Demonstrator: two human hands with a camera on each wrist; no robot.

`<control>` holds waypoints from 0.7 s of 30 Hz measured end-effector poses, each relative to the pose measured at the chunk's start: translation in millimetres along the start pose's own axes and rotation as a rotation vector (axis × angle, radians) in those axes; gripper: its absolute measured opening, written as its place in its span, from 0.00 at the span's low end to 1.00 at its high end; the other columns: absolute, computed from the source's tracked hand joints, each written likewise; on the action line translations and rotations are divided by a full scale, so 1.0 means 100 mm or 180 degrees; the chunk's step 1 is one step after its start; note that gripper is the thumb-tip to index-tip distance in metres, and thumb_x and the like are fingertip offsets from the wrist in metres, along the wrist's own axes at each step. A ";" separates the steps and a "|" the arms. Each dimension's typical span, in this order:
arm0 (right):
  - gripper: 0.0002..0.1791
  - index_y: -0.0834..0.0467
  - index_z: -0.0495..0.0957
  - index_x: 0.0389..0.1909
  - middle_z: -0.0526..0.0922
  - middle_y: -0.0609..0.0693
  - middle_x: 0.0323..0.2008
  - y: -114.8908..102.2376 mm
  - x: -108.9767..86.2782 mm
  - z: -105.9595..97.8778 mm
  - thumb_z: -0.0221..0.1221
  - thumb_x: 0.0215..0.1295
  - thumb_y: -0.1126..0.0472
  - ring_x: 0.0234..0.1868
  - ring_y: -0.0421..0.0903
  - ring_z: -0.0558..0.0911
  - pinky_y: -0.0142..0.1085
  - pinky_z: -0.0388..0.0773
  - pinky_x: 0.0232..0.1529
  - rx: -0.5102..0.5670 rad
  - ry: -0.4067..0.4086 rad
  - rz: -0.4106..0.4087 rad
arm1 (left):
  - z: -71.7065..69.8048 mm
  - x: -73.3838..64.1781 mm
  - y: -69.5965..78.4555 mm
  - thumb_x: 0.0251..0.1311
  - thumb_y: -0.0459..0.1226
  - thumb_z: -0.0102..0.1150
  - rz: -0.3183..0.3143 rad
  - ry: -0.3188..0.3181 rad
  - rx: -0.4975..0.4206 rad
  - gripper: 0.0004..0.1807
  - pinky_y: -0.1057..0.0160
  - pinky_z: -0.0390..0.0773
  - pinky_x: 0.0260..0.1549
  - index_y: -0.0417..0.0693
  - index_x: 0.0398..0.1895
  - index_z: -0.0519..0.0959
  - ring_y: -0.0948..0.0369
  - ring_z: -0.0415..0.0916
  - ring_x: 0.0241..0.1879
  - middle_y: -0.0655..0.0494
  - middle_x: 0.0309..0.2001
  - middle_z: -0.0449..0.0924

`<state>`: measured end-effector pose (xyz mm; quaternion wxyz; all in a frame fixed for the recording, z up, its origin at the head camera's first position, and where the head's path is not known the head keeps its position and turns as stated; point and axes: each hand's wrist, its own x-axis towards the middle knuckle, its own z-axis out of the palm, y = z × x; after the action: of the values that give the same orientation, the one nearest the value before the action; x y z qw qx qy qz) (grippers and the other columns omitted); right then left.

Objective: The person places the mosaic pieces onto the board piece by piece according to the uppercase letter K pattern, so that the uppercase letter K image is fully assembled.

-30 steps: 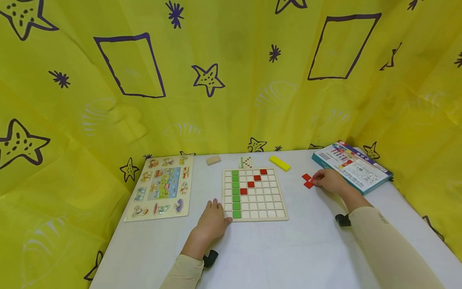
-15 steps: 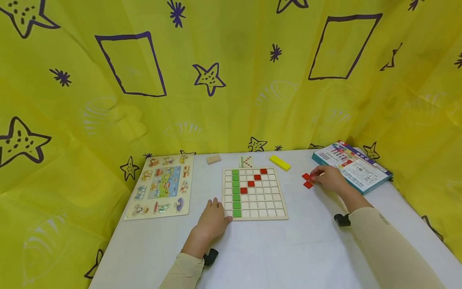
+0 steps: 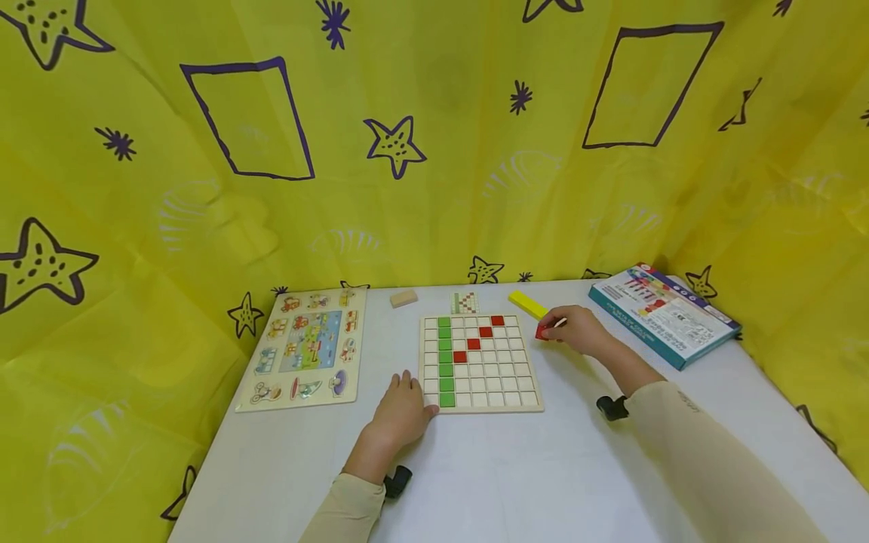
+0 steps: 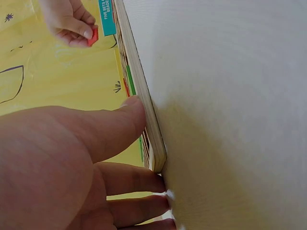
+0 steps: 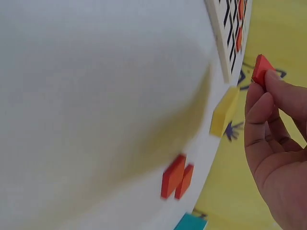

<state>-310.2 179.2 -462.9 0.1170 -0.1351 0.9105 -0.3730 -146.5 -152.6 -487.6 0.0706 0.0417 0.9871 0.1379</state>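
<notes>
My right hand (image 3: 578, 330) pinches a red square tile (image 5: 261, 70) between thumb and fingertips, raised above the table right of the wooden grid board (image 3: 536, 403). Two more red tiles (image 5: 173, 176) lie on the table in the right wrist view; in the head view they are hidden behind the hand. Green tiles (image 3: 445, 370) fill most of one column of the board, and red tiles (image 3: 474, 344) run diagonally up from it. At the board's lower left corner, my left hand (image 3: 400, 413) rests with its thumb touching the edge and its fingers extended beside it.
A small pattern card (image 3: 465, 303) lies behind the board, between a plain wooden block (image 3: 403, 299) and a yellow block (image 3: 526, 304). To the left is a picture puzzle board (image 3: 319, 388). A teal-sided box (image 3: 668, 317) lies at the right, before the yellow curtain (image 3: 448, 211).
My right hand has lifted a red tile from the small group on the right and carried it left, towards the board. The left hand has stayed at the board's corner.
</notes>
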 end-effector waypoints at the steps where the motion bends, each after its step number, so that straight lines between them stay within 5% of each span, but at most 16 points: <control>1: 0.07 0.62 0.84 0.43 0.84 0.54 0.38 -0.03 0.02 0.04 0.66 0.66 0.64 0.35 0.50 0.80 0.37 0.80 0.32 0.0025 -0.0030 -0.0022 | 0.00 0.00 0.00 0.69 0.48 0.61 -0.0002 0.0000 -0.0003 0.39 0.44 0.65 0.67 0.21 0.66 0.66 0.35 0.57 0.71 0.27 0.70 0.61; 21: 0.03 0.55 0.86 0.38 0.83 0.46 0.38 -0.54 0.13 0.80 0.68 0.64 0.64 0.37 0.46 0.78 0.36 0.78 0.40 0.0027 -0.0564 -0.0463 | -0.01 0.00 0.00 0.68 0.49 0.61 -0.0049 -0.0014 -0.0011 0.39 0.44 0.66 0.67 0.22 0.67 0.66 0.35 0.57 0.71 0.27 0.70 0.61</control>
<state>-288.6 85.7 -481.5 0.1702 -0.2327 0.8828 -0.3709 -147.1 -152.6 -486.3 0.0738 0.0342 0.9870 0.1389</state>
